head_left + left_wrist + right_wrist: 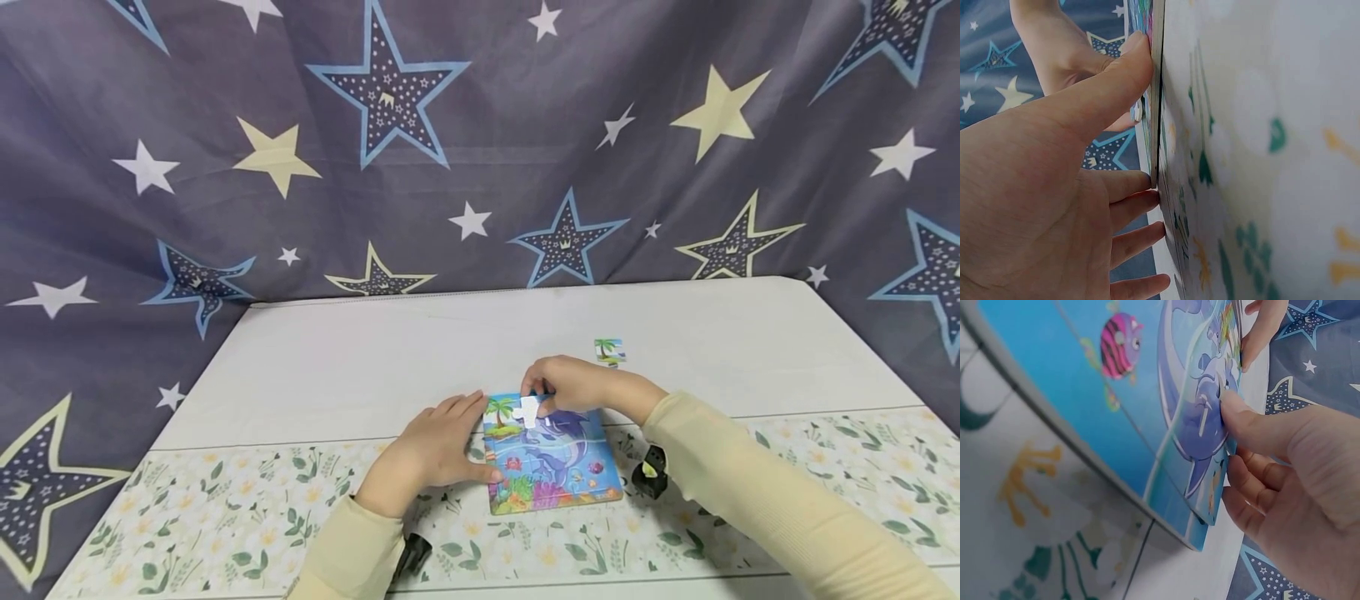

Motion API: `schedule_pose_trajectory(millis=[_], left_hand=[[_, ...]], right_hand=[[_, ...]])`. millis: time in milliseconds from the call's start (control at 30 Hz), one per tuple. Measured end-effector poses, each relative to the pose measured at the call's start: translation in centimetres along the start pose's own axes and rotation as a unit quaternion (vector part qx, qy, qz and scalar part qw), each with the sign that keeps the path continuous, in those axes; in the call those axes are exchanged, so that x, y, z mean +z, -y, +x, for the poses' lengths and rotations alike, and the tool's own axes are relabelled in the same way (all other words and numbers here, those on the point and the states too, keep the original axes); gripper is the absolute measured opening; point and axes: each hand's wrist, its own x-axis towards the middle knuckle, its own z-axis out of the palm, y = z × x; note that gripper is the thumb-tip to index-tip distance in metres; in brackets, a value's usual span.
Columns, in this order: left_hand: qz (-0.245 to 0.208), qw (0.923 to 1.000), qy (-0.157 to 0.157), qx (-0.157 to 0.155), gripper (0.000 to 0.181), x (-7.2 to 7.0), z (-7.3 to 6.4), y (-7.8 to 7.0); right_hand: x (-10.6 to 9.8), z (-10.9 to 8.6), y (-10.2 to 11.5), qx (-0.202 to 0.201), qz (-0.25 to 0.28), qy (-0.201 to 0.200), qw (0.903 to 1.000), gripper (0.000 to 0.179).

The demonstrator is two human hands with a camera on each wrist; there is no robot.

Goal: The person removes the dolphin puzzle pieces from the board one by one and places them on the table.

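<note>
Right hand pinches at the dolphin puzzle's far edge!

We're watching the dolphin jigsaw puzzle (pixel 558 471), flat on the table (pixel 360 358); a white jigsaw-shaped patch (pixel 528 411) shows near its far-left corner; just beside that patch, our right hand (pixel 573 387) has a dolphin-printed piece (pixel 1210 481) in a close pinch, thumb on top, fingers curled at the edge; our left hand (pixel 438 442) is spread wide, grasping nothing, thumb resting on the puzzle's left edge; beyond the puzzle lies a loose palm-tree piece (pixel 608 349); behind hangs star-patterned fabric (pixel 480 175).
</note>
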Motion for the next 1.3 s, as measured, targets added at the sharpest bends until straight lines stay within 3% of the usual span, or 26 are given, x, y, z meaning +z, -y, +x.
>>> schedule_pose_trajectory(millis=[467,900,1300], left_hand=[[0.006,1.0,0.001,0.0,0.103,-0.15,0.02,-0.09],[0.008,1.0,0.001,0.002,0.102,-0.15,0.0,-0.07],[0.01,0.9999,-0.001,0.001,0.101,-0.15,0.06,-0.12]], right_hand=[[-0.16,-0.03,0.06,0.012,-0.027,-0.028,0.9992,0.022],[-0.29,-0.23,0.06,0.046,-0.013,-0.026,0.9985,0.02],[-0.68,-0.57,0.05,0.014,0.008,-0.037,0.9992,0.011]])
